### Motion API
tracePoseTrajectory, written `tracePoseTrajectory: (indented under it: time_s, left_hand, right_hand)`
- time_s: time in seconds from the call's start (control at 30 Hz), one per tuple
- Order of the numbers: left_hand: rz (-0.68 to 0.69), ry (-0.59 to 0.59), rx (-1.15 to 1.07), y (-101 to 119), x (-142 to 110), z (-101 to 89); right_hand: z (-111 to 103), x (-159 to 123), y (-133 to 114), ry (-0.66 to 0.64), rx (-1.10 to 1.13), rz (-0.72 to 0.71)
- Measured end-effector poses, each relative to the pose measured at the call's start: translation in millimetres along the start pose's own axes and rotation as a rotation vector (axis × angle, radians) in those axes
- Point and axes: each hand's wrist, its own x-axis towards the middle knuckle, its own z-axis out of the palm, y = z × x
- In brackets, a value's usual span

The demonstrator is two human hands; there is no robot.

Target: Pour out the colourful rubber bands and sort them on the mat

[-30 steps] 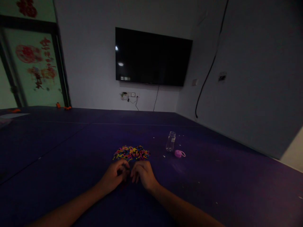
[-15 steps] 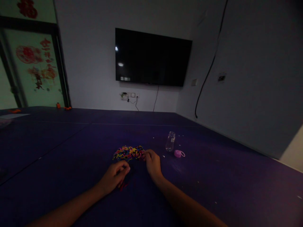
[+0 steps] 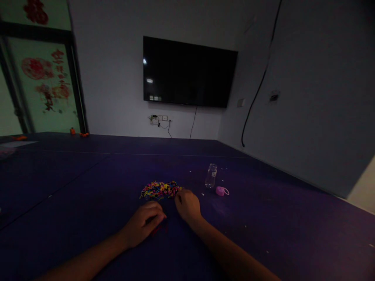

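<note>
A heap of small, multicoloured elastic bands [image 3: 159, 190] lies on the purple surface. My right hand [image 3: 188, 205] rests at the heap's right edge, fingers curled down; whatever they hold is hidden. Closer to me, my left hand [image 3: 144, 223] is closed with thumb and fingertips together, and its contents are too dark to make out. A few red bands [image 3: 155, 231] lie beside and under its fingertips. To the right stands an uncapped clear bottle [image 3: 210, 177], with a pink cap [image 3: 220, 191] with a loop next to it.
The purple surface [image 3: 249, 210] extends to the walls, with small white scraps scattered on it. A large dark television [image 3: 189, 72] hangs on the back wall above sockets and cords. Orange objects [image 3: 84, 134] lie by the glass door [image 3: 48, 82] at far left.
My right hand has drawn slightly toward me and its fingers have curled downward. My left hand has shifted a little right and toward me. The bottle and cap have stayed put.
</note>
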Motion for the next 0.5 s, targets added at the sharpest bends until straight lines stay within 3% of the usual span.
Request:
tracePoseTrajectory:
  time_s: [0.1, 0.23, 0.5]
  left_hand:
    - [0.172, -0.132, 0.125, 2.3, -1.7, 2.6]
    - [0.26, -0.216, 0.233, 3.2, -4.0, 5.0]
    - [0.296, -0.114, 0.273, 2.1, -7.3, 7.2]
  right_hand:
    - [1.5, -3.2, -5.7, 0.002, -0.051, -0.087]
    - [4.1, -7.6, -13.0, 0.004, -0.115, -0.146]
    - [3.1, -9.5, -15.7, -0.031, -0.124, -0.216]
